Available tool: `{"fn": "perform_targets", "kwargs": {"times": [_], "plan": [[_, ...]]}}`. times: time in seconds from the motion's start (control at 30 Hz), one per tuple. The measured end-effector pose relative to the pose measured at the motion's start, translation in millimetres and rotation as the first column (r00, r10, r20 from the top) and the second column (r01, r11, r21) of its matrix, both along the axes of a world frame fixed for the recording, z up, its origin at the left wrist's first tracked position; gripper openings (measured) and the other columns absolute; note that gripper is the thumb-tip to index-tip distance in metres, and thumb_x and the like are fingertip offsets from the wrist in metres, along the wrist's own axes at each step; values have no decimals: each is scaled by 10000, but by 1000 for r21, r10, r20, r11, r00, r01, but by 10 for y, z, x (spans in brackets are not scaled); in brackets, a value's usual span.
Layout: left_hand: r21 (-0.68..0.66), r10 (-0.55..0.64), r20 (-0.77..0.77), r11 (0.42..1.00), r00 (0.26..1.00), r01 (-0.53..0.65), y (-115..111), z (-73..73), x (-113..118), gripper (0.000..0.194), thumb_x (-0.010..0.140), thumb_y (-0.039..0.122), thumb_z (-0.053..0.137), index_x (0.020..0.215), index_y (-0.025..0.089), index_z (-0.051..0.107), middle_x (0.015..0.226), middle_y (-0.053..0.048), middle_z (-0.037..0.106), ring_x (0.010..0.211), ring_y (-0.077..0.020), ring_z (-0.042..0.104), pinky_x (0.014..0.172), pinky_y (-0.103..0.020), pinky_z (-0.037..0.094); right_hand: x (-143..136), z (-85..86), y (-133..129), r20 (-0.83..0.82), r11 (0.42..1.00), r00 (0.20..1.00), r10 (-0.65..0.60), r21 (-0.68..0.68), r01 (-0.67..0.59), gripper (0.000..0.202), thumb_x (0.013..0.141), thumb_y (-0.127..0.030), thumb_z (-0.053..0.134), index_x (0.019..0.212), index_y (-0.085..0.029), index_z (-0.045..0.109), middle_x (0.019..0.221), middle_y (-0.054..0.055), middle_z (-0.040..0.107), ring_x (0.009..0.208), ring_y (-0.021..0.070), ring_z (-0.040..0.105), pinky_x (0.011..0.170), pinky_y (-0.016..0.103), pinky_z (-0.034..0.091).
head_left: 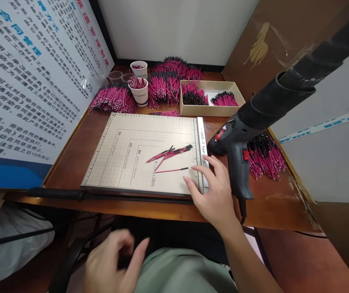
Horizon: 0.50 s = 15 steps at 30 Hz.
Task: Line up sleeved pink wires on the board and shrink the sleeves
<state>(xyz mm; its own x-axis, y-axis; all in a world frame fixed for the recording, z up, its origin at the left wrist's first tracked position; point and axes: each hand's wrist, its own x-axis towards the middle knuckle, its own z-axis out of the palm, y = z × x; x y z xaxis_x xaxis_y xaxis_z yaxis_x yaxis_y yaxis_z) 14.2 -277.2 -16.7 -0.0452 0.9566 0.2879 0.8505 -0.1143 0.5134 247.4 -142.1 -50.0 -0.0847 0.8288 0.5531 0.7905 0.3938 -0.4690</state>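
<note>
On the paper cutter board (pixel 113 162) lies a small loose group of pink wires with black ends (pixel 170 153). A single pink wire (pixel 171 170) lies apart, just below them. My right hand (pixel 214 189) rests over the board's right edge, its fingers apart and thumb and forefinger near the black end of that single wire, holding nothing. My left hand (pixel 116 262) is in front of the table edge, above my lap, slightly blurred; its thumb and curled forefinger are apart with nothing between them.
A black heat gun (pixel 238 150) stands right of the board, beside a wire pile (pixel 266 156). Behind are a cardboard box (pixel 207 110), paper cups (pixel 139 92) and more wire bundles (pixel 113 97). The cutter's black handle (pixel 55 193) runs along the front edge.
</note>
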Motion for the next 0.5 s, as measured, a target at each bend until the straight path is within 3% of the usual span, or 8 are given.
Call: {"fn": "perform_targets", "kwargs": {"times": [0.07, 0.13, 0.23, 0.33, 0.5], "plan": [[131, -79, -20, 988, 997, 81, 449, -28, 200, 160, 1067, 287, 599, 941, 241, 512, 718, 36, 628, 569, -130, 585, 585, -257, 500, -2, -8, 4, 10, 1000, 1000, 0, 3, 0, 287, 1023, -455, 618, 1063, -193, 729, 1339, 161, 662, 1316, 342, 610, 1082, 555, 546], [254, -84, -95, 961, 992, 106, 922, -56, 323, 57, 1057, 264, 606, 1076, 211, 597, 799, -14, 664, 728, -183, 635, 712, -301, 542, -3, -16, 8, 19, 1000, 1000, -6, 7, 6, 295, 1021, -467, 621, 1062, -196, 728, 1337, 158, 663, 1315, 343, 613, 1083, 550, 549], [174, -83, -133, 979, 988, 106, 1475, -99, 382, 198, 1024, 294, 612, 1171, 171, 665, 1191, -139, 722, 1078, -283, 666, 938, -407, 554, -5, -24, 11, 32, 1000, 999, -17, 16, 16, 305, 1025, -487, 613, 1064, -207, 728, 1323, 150, 668, 1314, 340, 620, 1082, 542, 555], [17, -100, -140, 994, 985, 103, 1759, -116, 379, 249, 989, 266, 621, 1197, 169, 719, 1190, -132, 743, 1087, -311, 645, 940, -456, 522, -6, -25, 9, 43, 1000, 999, -16, 22, 15, 314, 1030, -489, 606, 1066, -204, 733, 1327, 149, 668, 1318, 348, 618, 1083, 548, 556], [-93, -229, -121, 971, 966, 218, 1881, -53, 359, 235, 1005, 199, 567, 1059, 220, 795, 1052, -75, 758, 994, -271, 648, 870, -421, 491, -9, -23, 4, 46, 1000, 999, -8, 17, 7, 303, 1041, -465, 596, 1075, -204, 746, 1334, 155, 666, 1316, 343, 612, 1091, 560, 548]]}}
